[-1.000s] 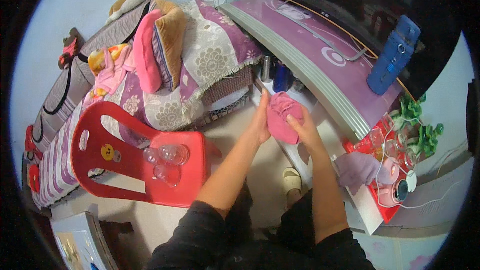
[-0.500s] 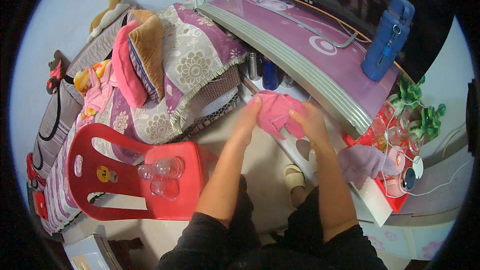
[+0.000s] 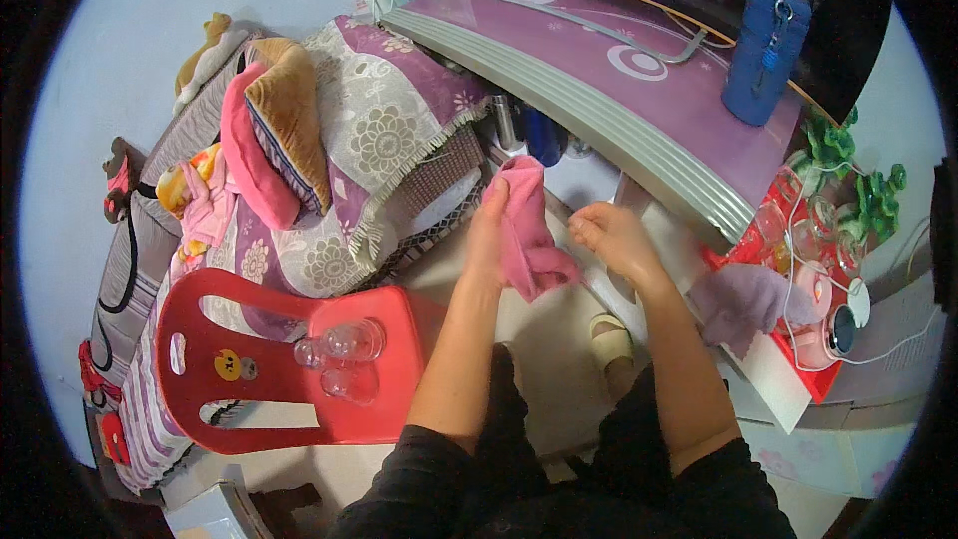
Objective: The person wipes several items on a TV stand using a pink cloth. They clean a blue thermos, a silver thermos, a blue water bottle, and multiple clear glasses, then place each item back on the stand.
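A pink cloth (image 3: 529, 230) hangs folded from my left hand (image 3: 489, 225), whose thumb presses on it near the top. To the right of the cloth is my right hand (image 3: 614, 240), a little blurred, its fingers curled in and no cloth seen between them. A small gap parts it from the cloth. Both hands are in front of the purple-topped TV stand (image 3: 639, 65). Left of my left forearm, clear glass or plastic vessels (image 3: 349, 344) lie on the seat of a red chair (image 3: 394, 389).
A blue bottle in a carrying sleeve (image 3: 763, 50) stands on the TV stand, by the television (image 3: 838, 20). At right, a greyish-purple towel (image 3: 738, 304) lies against a red tray (image 3: 818, 379) with glasses and a pink kettle. A patterned sofa (image 3: 359, 130) with cushions is at left.
My right hand has let go of the pink cloth and is now apart from it. The cloth, stretched between both hands before, now hangs from my left hand alone. The view has shifted slightly.
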`<state>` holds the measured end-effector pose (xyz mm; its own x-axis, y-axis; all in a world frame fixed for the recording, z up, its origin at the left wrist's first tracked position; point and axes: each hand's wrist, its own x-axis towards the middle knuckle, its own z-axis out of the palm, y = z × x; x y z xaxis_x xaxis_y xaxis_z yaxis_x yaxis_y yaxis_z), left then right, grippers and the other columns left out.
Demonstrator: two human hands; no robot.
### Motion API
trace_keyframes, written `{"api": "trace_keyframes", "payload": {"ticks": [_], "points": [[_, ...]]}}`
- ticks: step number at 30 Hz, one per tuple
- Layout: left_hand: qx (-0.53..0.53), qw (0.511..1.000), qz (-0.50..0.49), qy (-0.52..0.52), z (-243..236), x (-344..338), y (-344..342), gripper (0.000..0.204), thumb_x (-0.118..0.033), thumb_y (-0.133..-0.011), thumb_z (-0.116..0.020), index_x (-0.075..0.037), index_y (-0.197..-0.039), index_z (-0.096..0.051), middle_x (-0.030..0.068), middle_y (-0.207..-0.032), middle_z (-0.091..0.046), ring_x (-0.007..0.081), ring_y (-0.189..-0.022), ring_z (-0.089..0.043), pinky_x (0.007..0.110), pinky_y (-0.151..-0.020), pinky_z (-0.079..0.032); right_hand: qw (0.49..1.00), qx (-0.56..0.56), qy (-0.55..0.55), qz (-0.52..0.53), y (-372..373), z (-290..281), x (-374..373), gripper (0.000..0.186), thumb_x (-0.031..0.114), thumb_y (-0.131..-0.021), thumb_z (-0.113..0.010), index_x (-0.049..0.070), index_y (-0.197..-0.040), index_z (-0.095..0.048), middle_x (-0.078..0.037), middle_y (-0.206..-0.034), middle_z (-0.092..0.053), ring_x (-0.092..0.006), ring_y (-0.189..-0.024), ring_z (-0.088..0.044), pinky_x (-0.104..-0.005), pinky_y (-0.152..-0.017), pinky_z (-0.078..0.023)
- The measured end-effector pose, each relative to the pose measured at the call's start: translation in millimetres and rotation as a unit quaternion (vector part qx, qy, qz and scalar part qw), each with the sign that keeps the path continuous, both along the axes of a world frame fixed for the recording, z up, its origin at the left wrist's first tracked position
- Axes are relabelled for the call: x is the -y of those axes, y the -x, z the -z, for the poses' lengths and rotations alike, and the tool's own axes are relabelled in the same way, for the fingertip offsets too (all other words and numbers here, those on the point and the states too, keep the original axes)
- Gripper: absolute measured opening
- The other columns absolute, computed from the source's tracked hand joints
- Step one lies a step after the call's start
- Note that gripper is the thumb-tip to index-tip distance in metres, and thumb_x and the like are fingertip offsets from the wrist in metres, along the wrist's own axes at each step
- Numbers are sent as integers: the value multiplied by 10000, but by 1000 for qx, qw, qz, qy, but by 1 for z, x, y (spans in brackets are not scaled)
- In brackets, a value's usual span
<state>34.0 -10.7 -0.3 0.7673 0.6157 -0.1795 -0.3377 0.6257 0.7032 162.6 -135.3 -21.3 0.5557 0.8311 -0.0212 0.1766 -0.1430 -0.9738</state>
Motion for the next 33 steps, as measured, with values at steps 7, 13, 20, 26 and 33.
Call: {"api": "trace_keyframes", "payload": {"ticks": [7,13,20,26,33], "points": [[31,999,19,3,-1,9,-2,429,-408,-900,-464,-93,-1191,-488,73,-1037,-590,202,-841,-583,335,-705,-496,995,68,68,-37,13,-2,-4,286,219,-878,-488,-21,-1003,-581,-110,-915,-638,-197,-841,-602,-318,-754,-460],[-5,986,83,-145,-7,40,-7,684,-558,-843,-475,-60,-1299,-368,63,-1160,-523,192,-983,-533,339,-805,-463,989,117,56,-69,26,-1,-3,292,265,-814,-551,31,-985,-580,-115,-951,-622,-233,-872,-599,-355,-696,-467],[91,931,263,-235,5,38,-2,673,-550,-881,-392,-30,-1306,-339,157,-1055,-563,216,-907,-579,322,-759,-474,964,-63,-139,-216,1,13,-7,295,307,-814,-554,42,-946,-558,-67,-881,-582,-263,-822,-564,-355,-744,-470],[-75,887,-62,-452,-10,36,-1,254,-218,-909,-504,-11,-1010,-610,36,-758,-595,100,-668,-553,244,-611,-451,841,-387,-173,-336,26,-6,-7,365,324,-837,-528,38,-1063,-522,-71,-996,-571,-226,-899,-549,-331,-787,-457],[-374,769,21,-518,11,-9,10,574,-511,-896,-365,-1,-968,-619,193,-795,-623,232,-791,-612,334,-738,-460,973,30,-39,-227,1,37,8,545,288,-778,-650,38,-1217,-448,-71,-1164,-528,-175,-1054,-502,-288,-908,-404]]}}
